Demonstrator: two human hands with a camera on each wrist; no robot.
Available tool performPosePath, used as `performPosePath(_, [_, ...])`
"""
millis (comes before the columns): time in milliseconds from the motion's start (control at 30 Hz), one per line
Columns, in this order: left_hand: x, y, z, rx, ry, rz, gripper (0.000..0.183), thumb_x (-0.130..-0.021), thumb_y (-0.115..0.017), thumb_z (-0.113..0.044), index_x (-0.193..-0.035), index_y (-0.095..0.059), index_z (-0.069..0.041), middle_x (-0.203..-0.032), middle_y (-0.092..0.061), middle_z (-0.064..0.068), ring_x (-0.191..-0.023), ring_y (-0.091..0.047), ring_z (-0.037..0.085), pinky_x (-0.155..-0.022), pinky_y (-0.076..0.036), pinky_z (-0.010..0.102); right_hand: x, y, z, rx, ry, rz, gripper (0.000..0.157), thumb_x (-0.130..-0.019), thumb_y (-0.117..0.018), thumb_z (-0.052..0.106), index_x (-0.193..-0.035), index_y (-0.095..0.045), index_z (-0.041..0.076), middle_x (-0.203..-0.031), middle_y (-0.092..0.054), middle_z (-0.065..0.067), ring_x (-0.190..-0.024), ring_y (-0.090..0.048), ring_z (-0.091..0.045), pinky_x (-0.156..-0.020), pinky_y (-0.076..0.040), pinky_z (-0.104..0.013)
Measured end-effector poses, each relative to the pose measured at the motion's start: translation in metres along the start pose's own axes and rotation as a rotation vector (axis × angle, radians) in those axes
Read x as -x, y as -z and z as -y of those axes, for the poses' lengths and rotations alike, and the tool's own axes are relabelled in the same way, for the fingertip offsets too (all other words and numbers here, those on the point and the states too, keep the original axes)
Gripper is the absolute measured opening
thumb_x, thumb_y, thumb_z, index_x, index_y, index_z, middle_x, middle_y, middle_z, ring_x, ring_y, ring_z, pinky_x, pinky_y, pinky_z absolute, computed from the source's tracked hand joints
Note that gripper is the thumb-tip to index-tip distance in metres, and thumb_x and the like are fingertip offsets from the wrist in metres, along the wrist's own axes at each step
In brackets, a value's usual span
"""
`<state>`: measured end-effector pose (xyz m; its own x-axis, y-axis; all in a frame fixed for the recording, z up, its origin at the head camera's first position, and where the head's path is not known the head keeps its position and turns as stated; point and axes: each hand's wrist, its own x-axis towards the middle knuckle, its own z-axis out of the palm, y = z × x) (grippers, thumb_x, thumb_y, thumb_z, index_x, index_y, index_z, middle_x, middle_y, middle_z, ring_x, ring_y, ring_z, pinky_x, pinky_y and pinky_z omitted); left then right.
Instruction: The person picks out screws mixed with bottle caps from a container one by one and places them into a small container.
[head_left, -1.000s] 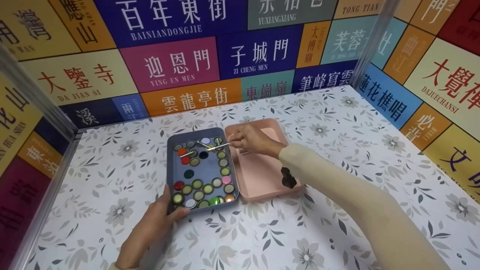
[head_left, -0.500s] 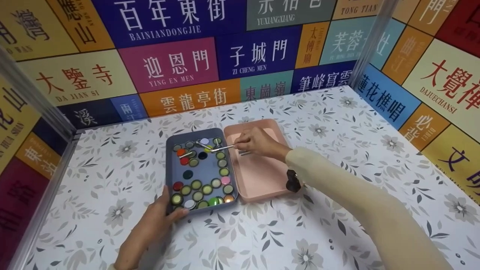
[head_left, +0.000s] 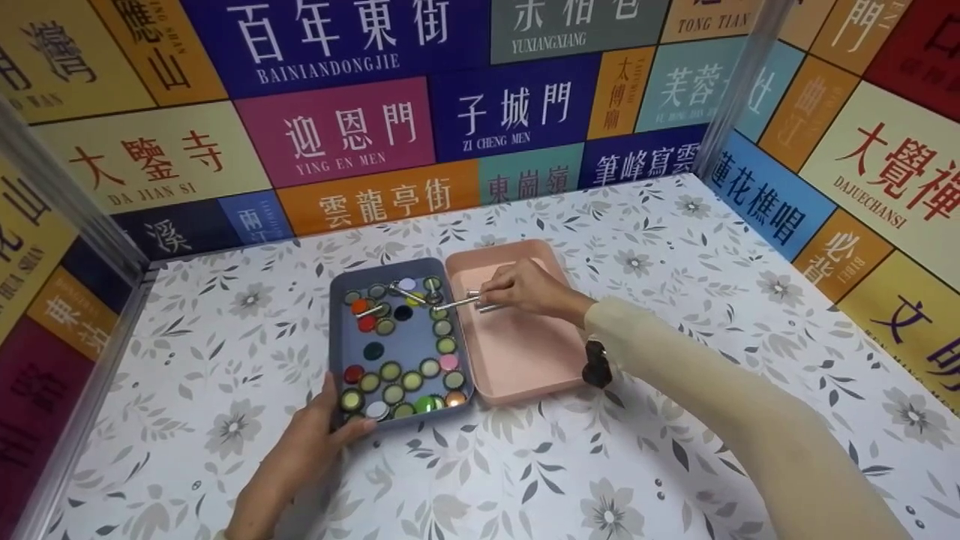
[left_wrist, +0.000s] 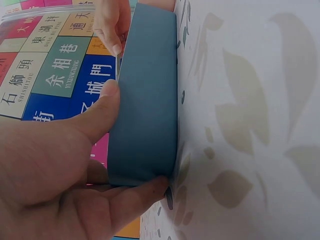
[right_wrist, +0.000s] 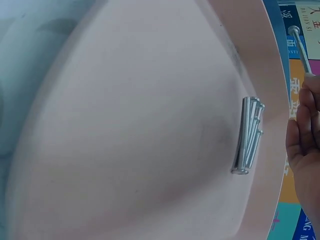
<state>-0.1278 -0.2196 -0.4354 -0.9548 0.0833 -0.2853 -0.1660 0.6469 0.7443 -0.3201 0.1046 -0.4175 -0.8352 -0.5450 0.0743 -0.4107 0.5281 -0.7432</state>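
My right hand [head_left: 529, 289] pinches a long metal screw [right_wrist: 301, 47], its round head pointing away from the fingers. In the head view this screw reaches over the shared edge of two shallow trays. The blue-grey tray [head_left: 409, 341] holds many bottle caps [head_left: 392, 394], most with the hollow side up. Among its caps lie loose screws, such as one near the top [head_left: 409, 294] and one at the left [head_left: 368, 310]. My left hand [head_left: 304, 442] grips this tray's near left corner. Several screws [right_wrist: 247, 135] lie bunched along the pink tray's side, partly under my right hand in the head view.
The pink tray [head_left: 525, 360] sits tight against the blue-grey one on its right. Both rest on a flower-patterned tabletop [head_left: 637, 450]. Upright panels [head_left: 337, 127] with coloured lettering stand behind and at both sides.
My right hand has moved right and slightly nearer, drawing the screw from above the upper caps toward the pink tray. The left hand stays at the tray's corner.
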Motion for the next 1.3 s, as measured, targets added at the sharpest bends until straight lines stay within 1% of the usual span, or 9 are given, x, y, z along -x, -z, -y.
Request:
performPosePath(167, [0.0, 0.0, 0.0, -0.006, 0.013, 0.003, 0.109, -0.092, -0.07, -0.041, -0.159, 0.009, -0.004, -0.161, -0.032, 0.022, -0.149, -0.033, 0.039, -0.125, -0.017, 0.056, 0.004, 0.003, -0.008, -0.015, 0.002, -0.012, 0.018, -0.09, -0.074, 0.011, -0.105, -0.078, 0.002, -0.099, -0.076, -0.016, -0.078, -0.057, -0.004, -0.066, -0.045, -0.014])
performPosePath(400, [0.001, 0.001, -0.001, -0.078, 0.044, 0.018, 0.113, -0.091, -0.066, -0.052, -0.158, 0.006, 0.003, -0.162, -0.024, 0.028, -0.15, -0.026, 0.044, -0.122, -0.02, 0.061, 0.011, 0.007, -0.019, -0.051, 0.011, -0.052, 0.016, -0.088, -0.076, 0.008, -0.101, -0.079, -0.001, -0.094, -0.076, -0.019, -0.071, -0.052, -0.003, -0.061, -0.04, -0.014])
performPosePath(567, [0.002, 0.002, -0.001, -0.073, 0.02, 0.015, 0.11, -0.092, -0.066, -0.049, -0.158, 0.006, 0.002, -0.161, -0.027, 0.027, -0.149, -0.029, 0.044, -0.122, -0.021, 0.061, 0.015, 0.009, -0.025, -0.092, -0.02, -0.072, 0.02, -0.087, -0.077, 0.008, -0.104, -0.077, -0.003, -0.095, -0.075, -0.02, -0.072, -0.054, -0.002, -0.063, -0.045, -0.013])
performPosePath(667, [0.002, 0.002, -0.001, -0.067, 0.011, 0.013, 0.109, -0.093, -0.067, -0.047, -0.158, 0.007, 0.001, -0.161, -0.028, 0.027, -0.148, -0.03, 0.044, -0.123, -0.02, 0.061, 0.017, 0.01, -0.028, -0.108, -0.023, -0.079, 0.022, -0.086, -0.077, 0.006, -0.105, -0.075, -0.005, -0.096, -0.074, -0.023, -0.073, -0.055, -0.002, -0.065, -0.046, -0.013])
performPosePath(833, [0.003, 0.002, 0.0, -0.072, 0.002, 0.01, 0.108, -0.094, -0.068, -0.043, -0.158, 0.008, 0.0, -0.16, -0.03, 0.026, -0.148, -0.032, 0.042, -0.123, -0.02, 0.06, 0.019, 0.011, -0.032, -0.12, -0.019, -0.077, 0.021, -0.086, -0.076, 0.005, -0.105, -0.075, -0.006, -0.097, -0.074, -0.023, -0.073, -0.056, -0.001, -0.067, -0.047, -0.013])
performPosePath(933, [0.002, 0.001, 0.0, -0.08, -0.002, 0.008, 0.109, -0.093, -0.067, -0.045, -0.158, 0.007, 0.0, -0.16, -0.03, 0.026, -0.147, -0.033, 0.043, -0.122, -0.021, 0.06, 0.02, 0.01, -0.034, -0.128, -0.029, -0.07, 0.021, -0.086, -0.076, 0.005, -0.104, -0.075, -0.005, -0.098, -0.074, -0.023, -0.076, -0.057, -0.001, -0.07, -0.048, -0.013])
performPosePath(1067, [0.002, 0.0, 0.0, -0.085, 0.002, 0.009, 0.11, -0.092, -0.067, -0.047, -0.158, 0.007, 0.001, -0.16, -0.029, 0.027, -0.147, -0.032, 0.045, -0.122, -0.022, 0.061, 0.022, 0.009, -0.037, -0.088, -0.035, -0.061, 0.019, -0.087, -0.076, 0.006, -0.103, -0.076, -0.004, -0.098, -0.074, -0.023, -0.077, -0.058, 0.0, -0.072, -0.048, -0.013])
performPosePath(1167, [0.002, 0.0, 0.0, -0.082, 0.005, 0.008, 0.109, -0.093, -0.067, -0.046, -0.158, 0.007, 0.001, -0.16, -0.03, 0.027, -0.147, -0.032, 0.044, -0.122, -0.022, 0.061, 0.023, 0.008, -0.04, -0.051, -0.048, -0.054, 0.018, -0.088, -0.075, 0.006, -0.104, -0.076, -0.004, -0.097, -0.074, -0.024, -0.076, -0.057, -0.001, -0.072, -0.047, -0.013])
performPosePath(1300, [0.003, 0.001, -0.001, -0.067, 0.001, 0.001, 0.108, -0.093, -0.068, -0.045, -0.158, 0.005, 0.001, -0.16, -0.031, 0.026, -0.148, -0.032, 0.042, -0.123, -0.019, 0.059, 0.023, 0.007, -0.041, -0.015, -0.077, -0.04, 0.018, -0.088, -0.075, 0.008, -0.105, -0.078, 0.002, -0.096, -0.075, -0.02, -0.076, -0.057, -0.004, -0.071, -0.047, -0.016])
